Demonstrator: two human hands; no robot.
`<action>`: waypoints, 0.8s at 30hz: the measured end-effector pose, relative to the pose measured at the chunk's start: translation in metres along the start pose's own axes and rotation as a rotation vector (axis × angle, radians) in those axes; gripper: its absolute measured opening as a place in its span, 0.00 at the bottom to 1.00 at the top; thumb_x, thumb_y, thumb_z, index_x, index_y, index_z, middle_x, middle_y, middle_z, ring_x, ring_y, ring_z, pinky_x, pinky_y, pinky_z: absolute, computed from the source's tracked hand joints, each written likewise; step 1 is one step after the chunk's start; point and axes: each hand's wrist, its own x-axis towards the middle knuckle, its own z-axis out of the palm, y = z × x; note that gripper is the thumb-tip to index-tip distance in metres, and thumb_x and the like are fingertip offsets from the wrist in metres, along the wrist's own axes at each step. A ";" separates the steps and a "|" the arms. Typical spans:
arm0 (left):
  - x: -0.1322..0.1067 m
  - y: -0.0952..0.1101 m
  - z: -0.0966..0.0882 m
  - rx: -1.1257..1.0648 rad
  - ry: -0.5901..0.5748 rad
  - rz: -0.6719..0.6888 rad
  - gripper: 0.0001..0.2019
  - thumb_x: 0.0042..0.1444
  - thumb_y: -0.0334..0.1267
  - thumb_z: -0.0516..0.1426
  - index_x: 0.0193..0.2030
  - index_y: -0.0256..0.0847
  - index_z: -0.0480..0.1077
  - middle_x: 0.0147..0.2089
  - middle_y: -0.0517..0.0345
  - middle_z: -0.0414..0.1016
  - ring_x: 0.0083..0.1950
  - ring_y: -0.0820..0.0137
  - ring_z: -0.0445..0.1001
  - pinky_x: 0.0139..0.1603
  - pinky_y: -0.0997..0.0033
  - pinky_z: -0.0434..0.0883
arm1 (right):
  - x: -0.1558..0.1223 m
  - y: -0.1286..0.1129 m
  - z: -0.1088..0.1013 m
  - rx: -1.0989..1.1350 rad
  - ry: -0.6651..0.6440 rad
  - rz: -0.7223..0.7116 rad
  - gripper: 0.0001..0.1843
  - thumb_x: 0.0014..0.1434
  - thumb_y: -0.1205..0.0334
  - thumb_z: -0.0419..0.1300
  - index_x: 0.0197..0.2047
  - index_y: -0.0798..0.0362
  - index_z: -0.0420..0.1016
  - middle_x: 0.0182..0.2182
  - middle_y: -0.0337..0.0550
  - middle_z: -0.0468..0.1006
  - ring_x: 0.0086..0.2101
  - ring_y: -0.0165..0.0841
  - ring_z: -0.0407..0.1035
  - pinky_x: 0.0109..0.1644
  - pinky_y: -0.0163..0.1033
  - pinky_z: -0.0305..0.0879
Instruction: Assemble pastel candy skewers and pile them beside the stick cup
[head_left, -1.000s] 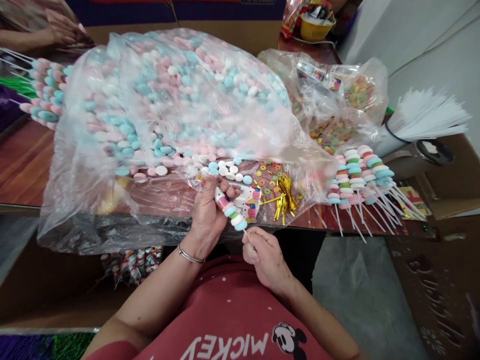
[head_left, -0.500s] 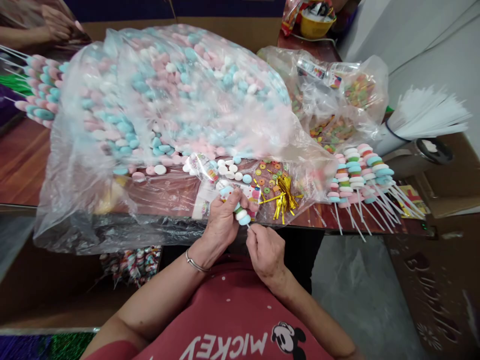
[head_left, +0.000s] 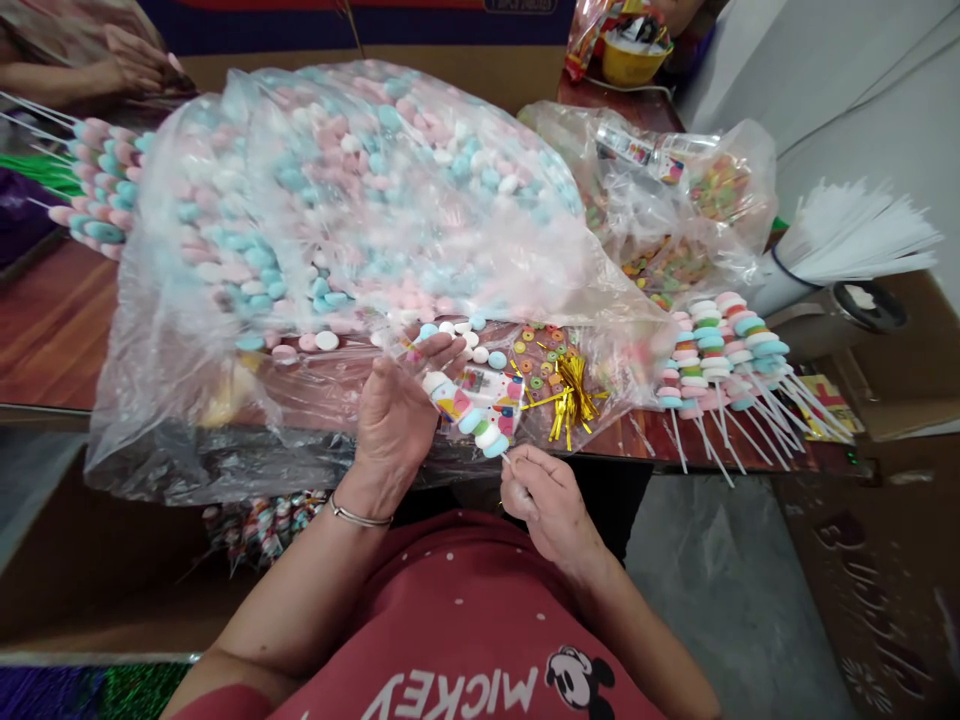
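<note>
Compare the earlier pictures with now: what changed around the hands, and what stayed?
The left hand, wrapped around the candy skewer half a second ago, has opened its fingers. The right hand still pinches the stick's end. The big candy bag and finished skewers stayed put.

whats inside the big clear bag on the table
Pink, blue and white candy discs fill the bag, a few loose at its mouth by the left hand. Anything under the heap is covered.

wooden table (head_left: 52, 330) | big candy bag (head_left: 337, 200) | gold twist ties (head_left: 574, 395) | finished candy sticks (head_left: 720, 350)
</note>
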 end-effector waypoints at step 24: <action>-0.016 -0.031 0.008 0.064 0.067 -0.208 0.24 0.37 0.48 0.72 0.35 0.36 0.71 0.26 0.62 0.74 0.30 0.71 0.76 0.36 0.71 0.74 | 0.001 0.010 0.000 -1.012 0.164 -0.581 0.12 0.66 0.61 0.47 0.35 0.51 0.70 0.21 0.37 0.70 0.22 0.28 0.61 0.29 0.34 0.57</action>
